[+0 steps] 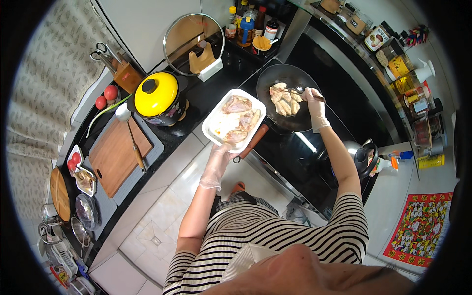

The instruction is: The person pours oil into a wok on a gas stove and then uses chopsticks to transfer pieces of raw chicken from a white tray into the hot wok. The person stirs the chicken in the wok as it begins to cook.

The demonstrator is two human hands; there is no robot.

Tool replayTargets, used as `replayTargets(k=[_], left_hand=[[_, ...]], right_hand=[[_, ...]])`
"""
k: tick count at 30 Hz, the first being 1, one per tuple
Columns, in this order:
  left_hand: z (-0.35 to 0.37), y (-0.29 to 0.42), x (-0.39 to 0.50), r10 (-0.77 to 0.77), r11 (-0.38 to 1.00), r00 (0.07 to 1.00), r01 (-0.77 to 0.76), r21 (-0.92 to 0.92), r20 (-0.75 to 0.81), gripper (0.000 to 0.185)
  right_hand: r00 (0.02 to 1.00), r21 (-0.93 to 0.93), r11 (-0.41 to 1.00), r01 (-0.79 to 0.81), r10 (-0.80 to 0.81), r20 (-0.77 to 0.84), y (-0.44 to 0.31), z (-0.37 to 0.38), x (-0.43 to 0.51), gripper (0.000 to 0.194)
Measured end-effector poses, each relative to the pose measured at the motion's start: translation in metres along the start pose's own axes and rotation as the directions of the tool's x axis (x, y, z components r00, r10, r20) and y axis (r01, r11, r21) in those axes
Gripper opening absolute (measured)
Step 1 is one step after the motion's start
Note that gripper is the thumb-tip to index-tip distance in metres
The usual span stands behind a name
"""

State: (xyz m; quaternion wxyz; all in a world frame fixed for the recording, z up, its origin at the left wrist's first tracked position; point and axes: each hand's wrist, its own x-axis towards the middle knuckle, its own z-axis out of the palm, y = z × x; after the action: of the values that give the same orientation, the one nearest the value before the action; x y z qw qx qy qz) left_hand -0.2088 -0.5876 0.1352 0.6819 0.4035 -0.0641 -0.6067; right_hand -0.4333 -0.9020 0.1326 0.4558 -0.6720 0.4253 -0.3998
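Note:
My left hand (217,162), in a clear plastic glove, grips the near end of a white tray (207,129) with several pieces of raw chicken (236,104) in it. The tray is held up beside a dark wok (300,120) on the cooktop. In the wok lie several pale chicken pieces (285,103). My right hand (313,101), also gloved, holds a pair of dark chopsticks (293,91) over the wok, their tips at the chicken. The wok's wooden handle (257,138) points towards me, partly behind the tray.
A black pot with a yellow lid (156,94) stands left of the tray, near a glass lid in a stand (206,61). Further left lie a wooden cutting board (120,155) and a ladle (132,138). A kettle (356,153) stands right of my forearm; bottles (246,31) stand behind.

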Motion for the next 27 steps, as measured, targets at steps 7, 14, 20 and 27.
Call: replayTargets(k=[7, 14, 20, 27], left_hand=[[0.0, -0.001, -0.003, 0.013, 0.999, 1.0, -0.013, 0.037, -0.002, 0.065], [-0.005, 0.006, -0.008, 0.021, 0.999, 1.0, -0.02, 0.025, -0.018, 0.065], [-0.011, 0.009, -0.009, 0.009, 1.0, 1.0, -0.01, -0.013, -0.014, 0.065], [-0.016, 0.012, -0.011, 0.007, 1.0, 1.0, -0.007, 0.002, 0.005, 0.065]], right_hand=[[0.987, 0.142, 0.99, -0.022, 0.044, -0.155, 0.018, 0.031, 0.007, 0.023], [0.976, 0.044, 0.996, 0.072, -0.062, -0.209, 0.02, 0.039, 0.012, 0.019], [0.98, 0.094, 0.994, 0.048, -0.029, -0.194, 0.012, 0.043, 0.001, 0.014], [0.949, 0.297, 0.955, -0.023, 0.114, -0.294, 0.01, 0.059, -0.002, 0.022]])
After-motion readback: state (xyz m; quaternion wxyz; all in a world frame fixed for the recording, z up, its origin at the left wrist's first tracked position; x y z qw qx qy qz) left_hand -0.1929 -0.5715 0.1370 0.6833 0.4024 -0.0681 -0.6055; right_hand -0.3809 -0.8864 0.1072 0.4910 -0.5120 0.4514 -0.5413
